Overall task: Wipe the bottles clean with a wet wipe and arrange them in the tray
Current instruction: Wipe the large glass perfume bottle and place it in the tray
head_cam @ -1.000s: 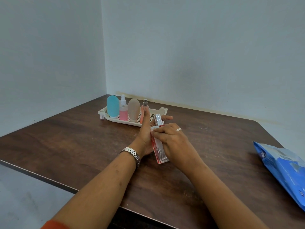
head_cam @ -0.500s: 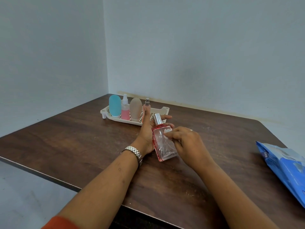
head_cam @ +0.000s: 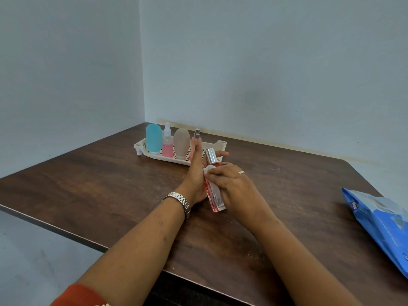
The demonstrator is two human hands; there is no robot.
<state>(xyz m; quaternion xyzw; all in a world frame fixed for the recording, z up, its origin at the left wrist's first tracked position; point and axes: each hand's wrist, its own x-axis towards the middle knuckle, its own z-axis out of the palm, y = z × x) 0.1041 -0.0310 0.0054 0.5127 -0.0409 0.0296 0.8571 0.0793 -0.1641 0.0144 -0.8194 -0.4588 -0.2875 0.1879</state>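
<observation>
A blue wipes pack [head_cam: 379,219] lies at the right edge of the dark wooden surface [head_cam: 110,184]. Mid-surface, the left hand [head_cam: 195,175], its grip apart with fingers straight, backs a tilted glass perfume bottle [head_cam: 215,195]. The right hand's [head_cam: 234,186] grip is clamped on a white wet wipe [head_cam: 207,170] against the bottle's shoulder. Beyond, a cream tray [head_cam: 220,145] holds four upright bottles [head_cam: 181,142].

Perfume bottle [head_cam: 215,198] turned edge-on, right hand [head_cam: 234,188] slid wipe [head_cam: 207,170] up to its shoulder
</observation>
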